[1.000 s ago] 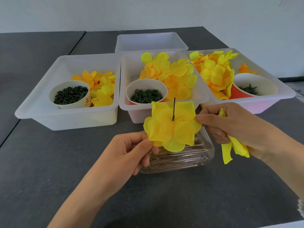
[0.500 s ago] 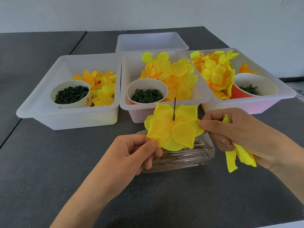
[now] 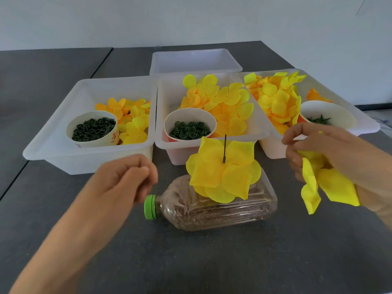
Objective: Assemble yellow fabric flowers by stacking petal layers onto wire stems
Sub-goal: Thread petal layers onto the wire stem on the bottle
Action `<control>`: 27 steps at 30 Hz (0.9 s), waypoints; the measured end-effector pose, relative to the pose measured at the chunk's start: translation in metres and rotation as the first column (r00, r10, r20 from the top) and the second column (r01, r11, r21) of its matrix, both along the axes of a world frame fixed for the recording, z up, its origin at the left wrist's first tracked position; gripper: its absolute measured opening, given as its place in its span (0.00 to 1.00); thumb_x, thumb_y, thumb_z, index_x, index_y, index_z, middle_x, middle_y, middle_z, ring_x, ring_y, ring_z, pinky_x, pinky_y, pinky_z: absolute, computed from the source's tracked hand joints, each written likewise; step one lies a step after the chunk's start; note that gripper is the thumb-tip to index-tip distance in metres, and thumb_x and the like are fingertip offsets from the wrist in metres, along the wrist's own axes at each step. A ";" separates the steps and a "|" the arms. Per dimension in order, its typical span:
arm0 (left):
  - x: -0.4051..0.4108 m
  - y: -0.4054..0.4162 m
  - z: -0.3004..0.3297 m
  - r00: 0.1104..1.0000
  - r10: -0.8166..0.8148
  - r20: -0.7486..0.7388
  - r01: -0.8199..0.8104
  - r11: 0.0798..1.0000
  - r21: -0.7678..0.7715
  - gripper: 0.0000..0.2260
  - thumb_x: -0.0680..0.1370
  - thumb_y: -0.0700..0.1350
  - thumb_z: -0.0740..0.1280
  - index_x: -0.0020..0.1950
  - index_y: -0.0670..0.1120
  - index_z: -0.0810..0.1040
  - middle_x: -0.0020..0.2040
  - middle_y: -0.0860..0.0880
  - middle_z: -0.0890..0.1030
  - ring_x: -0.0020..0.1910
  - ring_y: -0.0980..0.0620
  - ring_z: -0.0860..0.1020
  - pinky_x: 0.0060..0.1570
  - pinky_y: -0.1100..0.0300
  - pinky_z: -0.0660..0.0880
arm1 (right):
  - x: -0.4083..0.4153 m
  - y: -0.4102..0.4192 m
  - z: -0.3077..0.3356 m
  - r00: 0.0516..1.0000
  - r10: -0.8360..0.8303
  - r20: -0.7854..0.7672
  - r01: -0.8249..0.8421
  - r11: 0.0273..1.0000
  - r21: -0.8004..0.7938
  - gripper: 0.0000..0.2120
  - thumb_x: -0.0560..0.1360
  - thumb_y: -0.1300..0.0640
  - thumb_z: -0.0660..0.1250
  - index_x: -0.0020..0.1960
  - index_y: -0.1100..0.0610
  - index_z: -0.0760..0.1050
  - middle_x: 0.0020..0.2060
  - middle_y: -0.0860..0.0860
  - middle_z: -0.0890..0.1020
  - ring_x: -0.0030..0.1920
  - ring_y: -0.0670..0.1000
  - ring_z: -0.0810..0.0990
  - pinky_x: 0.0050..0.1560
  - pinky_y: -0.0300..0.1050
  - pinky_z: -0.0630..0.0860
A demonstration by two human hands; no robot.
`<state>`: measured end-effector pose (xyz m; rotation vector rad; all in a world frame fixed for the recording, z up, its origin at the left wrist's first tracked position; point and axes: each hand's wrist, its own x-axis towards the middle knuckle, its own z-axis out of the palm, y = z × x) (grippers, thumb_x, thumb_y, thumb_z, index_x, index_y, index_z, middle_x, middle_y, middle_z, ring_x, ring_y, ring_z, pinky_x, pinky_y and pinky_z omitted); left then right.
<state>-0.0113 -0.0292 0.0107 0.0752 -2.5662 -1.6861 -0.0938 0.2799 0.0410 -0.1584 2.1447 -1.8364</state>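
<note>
Both hands have let go of the flower (image 3: 222,172) — it stands alone on its wire (image 3: 224,148) above the bottle (image 3: 212,211). The left hand (image 3: 125,181) hangs loose and empty; the right hand (image 3: 314,147) grips more petals (image 3: 324,183), ready to stack.

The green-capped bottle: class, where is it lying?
Head view, centre: the bottle lies on its side on the dark table, before the middle bin, under the flower.

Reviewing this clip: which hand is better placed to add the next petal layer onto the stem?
Probably the right hand: it already grips spare yellow petal layers beside the wire stem. The left hand holds nothing.
</note>
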 end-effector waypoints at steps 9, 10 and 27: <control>0.003 0.051 0.056 0.927 -0.335 -0.172 0.357 0.926 0.123 0.24 0.74 0.68 0.53 0.45 0.54 0.81 0.31 0.49 0.77 0.26 0.57 0.70 0.28 0.69 0.68 | 0.020 -0.062 0.062 0.990 0.032 -0.136 -0.052 0.988 -0.145 0.16 0.74 0.62 0.61 0.33 0.48 0.80 0.33 0.47 0.83 0.29 0.47 0.80 0.25 0.40 0.76; 0.002 0.056 0.056 0.924 -0.336 -0.183 0.354 0.932 0.077 0.25 0.73 0.69 0.52 0.43 0.52 0.80 0.31 0.48 0.78 0.27 0.57 0.70 0.28 0.68 0.68 | 0.022 -0.071 0.062 0.989 0.045 -0.139 -0.068 0.983 -0.168 0.15 0.74 0.61 0.62 0.34 0.48 0.80 0.34 0.48 0.83 0.31 0.48 0.80 0.27 0.40 0.77; -0.040 0.026 0.066 0.872 -0.476 -0.113 0.478 0.878 -0.004 0.21 0.77 0.59 0.59 0.45 0.43 0.80 0.33 0.47 0.77 0.29 0.54 0.74 0.31 0.63 0.72 | 0.026 -0.048 0.050 0.963 0.258 -0.080 -0.259 0.966 0.001 0.23 0.77 0.43 0.63 0.31 0.58 0.72 0.25 0.55 0.68 0.21 0.49 0.60 0.23 0.37 0.60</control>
